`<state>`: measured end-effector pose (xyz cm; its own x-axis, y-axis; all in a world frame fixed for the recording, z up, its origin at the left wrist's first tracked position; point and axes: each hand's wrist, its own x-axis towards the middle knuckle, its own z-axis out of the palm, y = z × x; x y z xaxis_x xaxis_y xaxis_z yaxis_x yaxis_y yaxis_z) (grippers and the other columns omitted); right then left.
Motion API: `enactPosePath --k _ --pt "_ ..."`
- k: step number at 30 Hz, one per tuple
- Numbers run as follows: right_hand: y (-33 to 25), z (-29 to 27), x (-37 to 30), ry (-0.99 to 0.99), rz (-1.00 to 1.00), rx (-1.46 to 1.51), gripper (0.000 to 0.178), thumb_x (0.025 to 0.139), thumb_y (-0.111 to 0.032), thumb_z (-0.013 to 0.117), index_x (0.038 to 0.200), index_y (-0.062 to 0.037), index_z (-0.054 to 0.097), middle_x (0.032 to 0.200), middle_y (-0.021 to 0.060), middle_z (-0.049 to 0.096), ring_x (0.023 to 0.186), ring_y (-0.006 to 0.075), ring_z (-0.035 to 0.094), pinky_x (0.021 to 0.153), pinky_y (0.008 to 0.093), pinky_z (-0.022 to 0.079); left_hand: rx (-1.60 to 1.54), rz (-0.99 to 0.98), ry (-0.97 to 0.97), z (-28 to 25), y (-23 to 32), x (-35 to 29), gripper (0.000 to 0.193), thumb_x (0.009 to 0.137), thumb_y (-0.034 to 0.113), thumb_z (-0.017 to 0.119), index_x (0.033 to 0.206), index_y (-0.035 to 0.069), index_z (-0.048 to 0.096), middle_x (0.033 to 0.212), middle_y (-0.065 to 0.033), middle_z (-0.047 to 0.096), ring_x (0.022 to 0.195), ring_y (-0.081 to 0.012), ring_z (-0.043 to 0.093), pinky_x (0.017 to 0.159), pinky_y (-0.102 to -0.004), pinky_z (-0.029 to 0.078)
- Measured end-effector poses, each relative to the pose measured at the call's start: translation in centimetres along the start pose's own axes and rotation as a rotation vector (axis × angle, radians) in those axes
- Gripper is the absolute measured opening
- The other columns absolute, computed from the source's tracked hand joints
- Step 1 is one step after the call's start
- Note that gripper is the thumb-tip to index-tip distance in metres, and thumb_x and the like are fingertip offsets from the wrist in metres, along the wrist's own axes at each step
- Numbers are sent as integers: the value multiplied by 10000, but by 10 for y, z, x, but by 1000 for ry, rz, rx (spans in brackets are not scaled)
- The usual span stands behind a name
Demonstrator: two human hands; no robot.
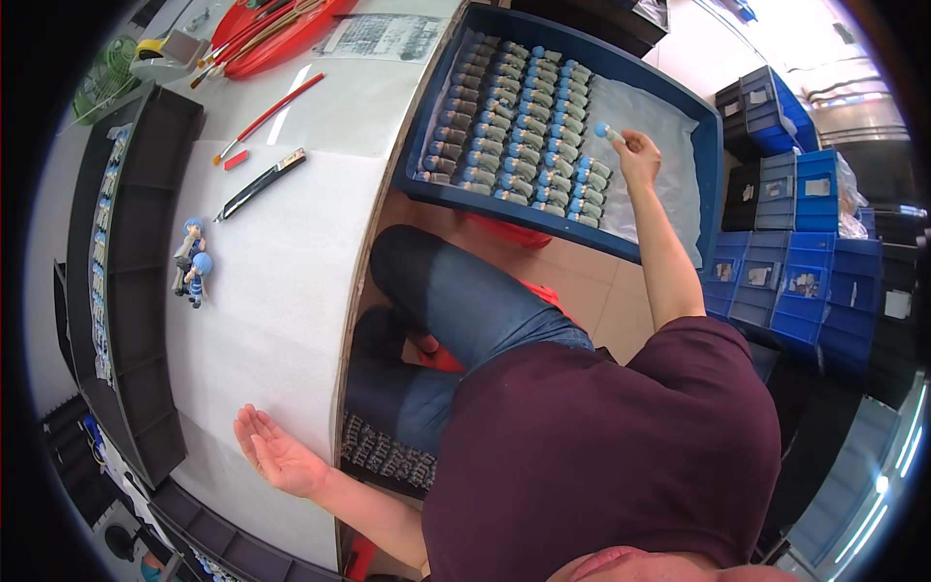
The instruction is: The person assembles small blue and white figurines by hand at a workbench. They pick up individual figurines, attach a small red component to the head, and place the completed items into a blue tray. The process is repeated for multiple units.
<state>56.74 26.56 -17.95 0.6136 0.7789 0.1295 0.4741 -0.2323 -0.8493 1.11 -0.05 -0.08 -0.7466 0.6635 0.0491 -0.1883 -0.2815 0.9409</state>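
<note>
My right hand (640,160) is closed on a small figurine (603,130) with a blue head, holding it above the right part of a dark blue tray (711,160). Rows of similar blue-and-grey figurines (529,124) fill the tray's left part, beside a whitish sheet (669,199). Over the white worktable (291,330), my left hand (281,458) lies palm up with its fingers stretched out and nothing in it. Two blue-haired figurines, one taller (189,247) and one shorter (198,276), are together on the table farther up.
A black slim tool (260,186), a red-handled paintbrush (276,112) and a red block (237,160) lie on the table. Brushes rest in a red dish (335,10) near a tape dispenser (175,58). A dark rack (141,291) borders the left; blue bins (761,262) stand right.
</note>
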Motion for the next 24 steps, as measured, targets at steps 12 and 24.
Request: enactPosePath --k 12,24 --pt "32 11 -3 -181 30 -324 271 679 -148 723 936 -72 679 833 58 678 778 119 631 712 253 495 22 17 -15 4 -2 3 298 906 30 409 1179 -54 494 1189 -173 530 1160 -251 470 1014 -345 345" --pt "-202 67 -83 -345 -458 604 159 824 -14 600 982 4 607 926 61 643 831 117 600 758 229 471 90 68 60 16 -6 1 225 842 -73 491 1045 -50 584 1043 -154 608 1017 -210 561 954 -318 407"
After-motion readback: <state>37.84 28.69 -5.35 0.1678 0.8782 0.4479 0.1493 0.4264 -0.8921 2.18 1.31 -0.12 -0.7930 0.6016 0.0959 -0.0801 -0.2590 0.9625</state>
